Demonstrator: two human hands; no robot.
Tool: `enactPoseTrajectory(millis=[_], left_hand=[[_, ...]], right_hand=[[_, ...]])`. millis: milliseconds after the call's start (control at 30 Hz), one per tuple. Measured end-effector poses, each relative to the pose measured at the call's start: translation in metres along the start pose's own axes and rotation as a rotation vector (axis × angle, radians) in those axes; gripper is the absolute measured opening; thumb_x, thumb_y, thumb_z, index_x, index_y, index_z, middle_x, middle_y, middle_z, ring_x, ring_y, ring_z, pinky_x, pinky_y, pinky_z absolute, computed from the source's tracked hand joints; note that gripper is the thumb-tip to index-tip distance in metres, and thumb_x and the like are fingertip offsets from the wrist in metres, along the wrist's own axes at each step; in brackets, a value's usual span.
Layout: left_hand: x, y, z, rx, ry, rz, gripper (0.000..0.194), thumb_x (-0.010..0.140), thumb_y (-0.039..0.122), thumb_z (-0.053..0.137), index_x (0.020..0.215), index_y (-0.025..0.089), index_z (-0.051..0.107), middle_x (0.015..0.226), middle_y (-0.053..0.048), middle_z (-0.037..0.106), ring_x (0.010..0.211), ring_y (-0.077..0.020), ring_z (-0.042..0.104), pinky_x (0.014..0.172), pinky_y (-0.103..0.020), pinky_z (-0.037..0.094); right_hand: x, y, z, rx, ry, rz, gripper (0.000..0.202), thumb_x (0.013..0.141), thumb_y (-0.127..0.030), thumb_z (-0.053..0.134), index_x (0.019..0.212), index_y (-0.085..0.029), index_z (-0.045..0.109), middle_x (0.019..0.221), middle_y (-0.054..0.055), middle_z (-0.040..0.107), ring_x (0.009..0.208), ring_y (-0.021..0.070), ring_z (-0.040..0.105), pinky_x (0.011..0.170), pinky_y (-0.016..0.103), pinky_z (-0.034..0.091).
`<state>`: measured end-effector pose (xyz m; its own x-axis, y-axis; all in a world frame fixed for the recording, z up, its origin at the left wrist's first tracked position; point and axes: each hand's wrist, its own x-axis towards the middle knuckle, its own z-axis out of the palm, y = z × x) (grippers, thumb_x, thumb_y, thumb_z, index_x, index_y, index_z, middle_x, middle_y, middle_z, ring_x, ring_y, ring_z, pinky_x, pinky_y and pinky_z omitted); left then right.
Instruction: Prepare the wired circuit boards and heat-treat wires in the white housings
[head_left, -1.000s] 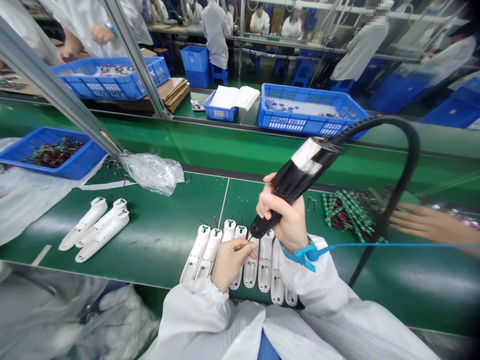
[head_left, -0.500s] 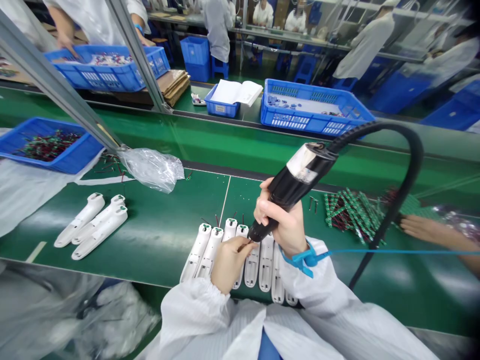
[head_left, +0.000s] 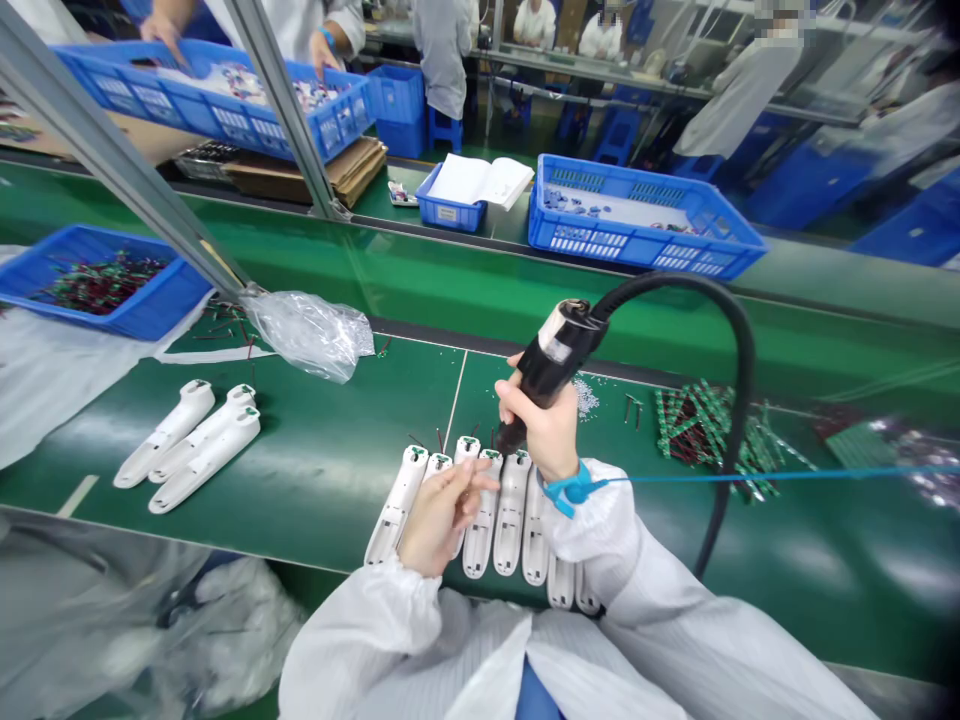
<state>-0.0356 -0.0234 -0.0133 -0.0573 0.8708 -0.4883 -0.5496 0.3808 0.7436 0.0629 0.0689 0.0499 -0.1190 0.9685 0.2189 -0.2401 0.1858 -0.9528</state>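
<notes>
My right hand [head_left: 546,425] is wrapped round a black electric screwdriver [head_left: 551,365] with a thick cable [head_left: 739,400]. The driver leans, and its tip points down at the top end of a white plastic housing [head_left: 511,515] in a row of several. Whether the tip touches is hidden. To the left of the tip, my left hand [head_left: 439,515] hovers over the row with its fingers apart, and nothing shows in them. It covers part of the housings beneath. Small green circuit boards with dark wires [head_left: 415,455] sit in the housings' top ends.
Three more white housings [head_left: 202,450] lie at the left, below a clear plastic bag [head_left: 311,335] and a blue bin of wired parts [head_left: 142,320]. Small screws [head_left: 585,398] and a pile of green boards [head_left: 694,430] lie right. Across the divider, a person handles a blue basket [head_left: 202,120].
My right hand and the screwdriver have shifted left and up. My left hand has drawn away from the tip, its fingers opening. A co-worker's hand has left the right side; the far basket has moved.
</notes>
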Motion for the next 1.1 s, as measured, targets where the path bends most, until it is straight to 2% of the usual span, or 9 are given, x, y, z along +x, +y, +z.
enactPoseTrajectory(millis=[67,133,233,400,600,733,833,933,1100], left_hand=[[-0.002,-0.002,-0.002,-0.146,-0.032,-0.140,0.023,0.083,0.024,0.061,0.096,0.005,0.067,0.093,-0.015,0.071,0.056,-0.0074,0.058,0.049,-0.016,0.045],[-0.003,-0.006,-0.004,-0.242,-0.060,-0.199,0.019,0.083,0.015,0.059,0.095,0.004,0.066,0.103,-0.018,0.069,0.084,-0.0175,0.068,0.075,-0.023,0.053],[-0.003,-0.014,-0.004,-0.319,-0.096,-0.204,0.018,0.082,0.010,0.057,0.096,0.001,0.064,0.107,-0.022,0.067,0.103,-0.0266,0.063,0.098,-0.035,0.046],[0.000,-0.021,-0.005,-0.346,-0.115,-0.186,0.021,0.082,0.011,0.058,0.098,0.000,0.063,0.109,-0.025,0.065,0.107,-0.0310,0.060,0.106,-0.043,0.039],[0.001,-0.025,-0.002,-0.351,-0.073,-0.192,0.021,0.082,0.014,0.059,0.098,0.000,0.062,0.109,-0.025,0.065,0.106,-0.0309,0.061,0.104,-0.043,0.041],[0.000,-0.027,0.001,-0.274,-0.041,-0.169,0.021,0.085,0.016,0.057,0.099,0.002,0.062,0.106,-0.023,0.067,0.103,-0.0282,0.064,0.098,-0.039,0.046],[0.000,-0.026,0.004,-0.160,-0.047,-0.148,0.022,0.085,0.022,0.057,0.096,0.004,0.063,0.102,-0.021,0.069,0.094,-0.0260,0.067,0.085,-0.035,0.053],[0.001,-0.023,0.006,0.003,-0.074,-0.099,0.028,0.082,0.032,0.061,0.089,0.005,0.065,0.089,-0.019,0.072,0.074,-0.0227,0.070,0.064,-0.030,0.055],[0.005,-0.021,0.010,0.251,-0.111,0.033,0.027,0.073,0.038,0.067,0.071,0.011,0.068,0.065,-0.009,0.071,0.042,-0.0115,0.054,0.040,-0.022,0.041]], right_hand=[[0.005,0.005,0.001,-0.018,0.013,-0.013,0.025,0.071,-0.027,0.069,0.091,-0.020,0.057,0.051,-0.008,0.050,0.044,0.0096,0.045,0.051,0.027,0.040],[0.009,0.009,0.001,-0.029,0.018,-0.019,0.025,0.070,-0.027,0.069,0.090,-0.020,0.056,0.051,-0.008,0.050,0.044,0.0096,0.045,0.051,0.027,0.039],[0.011,0.013,0.000,-0.035,0.021,-0.010,0.023,0.070,-0.027,0.069,0.088,-0.020,0.056,0.051,-0.008,0.050,0.044,0.0095,0.045,0.051,0.027,0.039],[0.012,0.017,-0.001,-0.028,0.002,0.005,0.023,0.069,-0.027,0.069,0.084,-0.020,0.054,0.050,-0.009,0.050,0.044,0.0095,0.046,0.052,0.027,0.040],[0.016,0.023,0.000,-0.049,-0.006,0.006,0.025,0.070,-0.028,0.069,0.089,-0.019,0.056,0.053,-0.008,0.051,0.045,0.0095,0.047,0.054,0.028,0.041],[0.017,0.019,-0.002,-0.005,-0.024,-0.018,0.025,0.070,-0.027,0.069,0.092,-0.020,0.057,0.052,-0.008,0.050,0.044,0.0094,0.045,0.050,0.027,0.039],[0.015,0.007,-0.003,0.063,-0.028,-0.044,0.024,0.071,-0.025,0.068,0.092,-0.021,0.057,0.054,-0.008,0.049,0.043,0.0087,0.044,0.047,0.026,0.037],[0.010,-0.008,-0.003,0.132,-0.071,-0.028,0.022,0.072,-0.023,0.066,0.092,-0.022,0.056,0.054,-0.009,0.047,0.041,0.0082,0.041,0.045,0.026,0.036],[0.000,-0.022,-0.001,0.209,-0.148,0.039,0.022,0.073,-0.021,0.064,0.093,-0.022,0.055,0.053,-0.009,0.045,0.039,0.0074,0.039,0.043,0.025,0.034]])
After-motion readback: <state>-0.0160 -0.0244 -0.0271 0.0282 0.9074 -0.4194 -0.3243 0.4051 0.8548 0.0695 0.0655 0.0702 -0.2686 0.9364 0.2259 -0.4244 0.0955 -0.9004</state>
